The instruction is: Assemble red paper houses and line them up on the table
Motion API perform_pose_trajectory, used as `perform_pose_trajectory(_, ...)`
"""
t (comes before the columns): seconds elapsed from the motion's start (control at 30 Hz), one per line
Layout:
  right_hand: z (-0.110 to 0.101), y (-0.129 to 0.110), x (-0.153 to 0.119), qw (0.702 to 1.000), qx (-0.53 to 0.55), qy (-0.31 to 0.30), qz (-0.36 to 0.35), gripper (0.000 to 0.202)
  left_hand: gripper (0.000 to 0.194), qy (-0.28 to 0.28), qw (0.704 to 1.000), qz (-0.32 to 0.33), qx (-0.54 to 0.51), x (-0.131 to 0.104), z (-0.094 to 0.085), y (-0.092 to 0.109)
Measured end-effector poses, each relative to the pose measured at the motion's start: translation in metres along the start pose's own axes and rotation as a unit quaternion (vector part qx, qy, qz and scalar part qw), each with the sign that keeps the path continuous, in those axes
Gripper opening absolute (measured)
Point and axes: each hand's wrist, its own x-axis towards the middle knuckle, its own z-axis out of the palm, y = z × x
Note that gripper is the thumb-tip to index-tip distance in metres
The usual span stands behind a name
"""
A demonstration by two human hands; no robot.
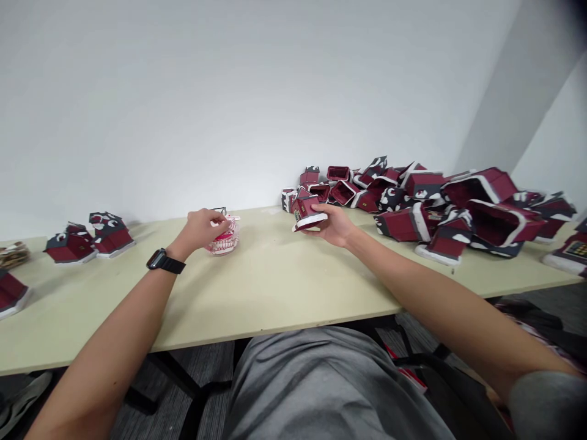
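Observation:
My right hand [337, 226] is wrapped around a small dark-red model house [305, 211] with a white base, held tilted just above the table. My left hand [202, 231], with a black watch on its wrist, reaches into a clear container [223, 245] of red-and-white striped pieces. Its fingers are pinched together at the top of these pieces, by a pink-and-white swirl. Whatever lies between the fingertips is too small to make out.
A heap of dark-red model houses [426, 223] with snowy roofs covers the table's right side, several lying open-bottomed. More houses [110, 235] stand at the left, near a brown bundle [13, 253]. The pale table [257, 293] meets a white wall [229, 104].

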Motion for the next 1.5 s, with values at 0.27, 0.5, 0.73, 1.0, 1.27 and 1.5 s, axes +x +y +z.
perform_pose_trajectory(0.27, 0.02, 0.009, -0.01, 0.987, 0.08, -0.123, 0.06, 0.035, 0.035, 0.063, 0.919, 0.008, -0.39, -0.015, 0.032, 0.073)
perform_pose_trajectory(0.5, 0.03, 0.016, -0.019, 0.971, 0.057, -0.214, 0.091, 0.042, 0.028, 0.097, 0.958, 0.148, -0.226, -0.028, 0.053, 0.096)
perform_pose_trajectory(0.73, 0.034, 0.015, -0.025, 0.972, 0.029, -0.219, 0.081, 0.038, 0.024, 0.058, 0.956, 0.277, -0.079, -0.03, 0.048, 0.083)
perform_pose_trajectory(1.0, 0.034, 0.021, -0.018, 0.983, -0.004, -0.18, 0.034, 0.032, 0.034, -0.085, 0.859, -0.099, -0.494, -0.033, 0.054, 0.104)
perform_pose_trajectory(1.27, 0.032, 0.021, -0.019, 0.984, -0.018, -0.176, 0.018, 0.053, 0.022, -0.182, 0.679, -0.17, -0.691, -0.032, 0.054, 0.107)
perform_pose_trajectory(1.5, 0.037, 0.023, -0.024, 0.978, -0.027, -0.203, 0.022, 0.061, 0.02, -0.205, 0.661, -0.162, -0.703, -0.032, 0.055, 0.105)
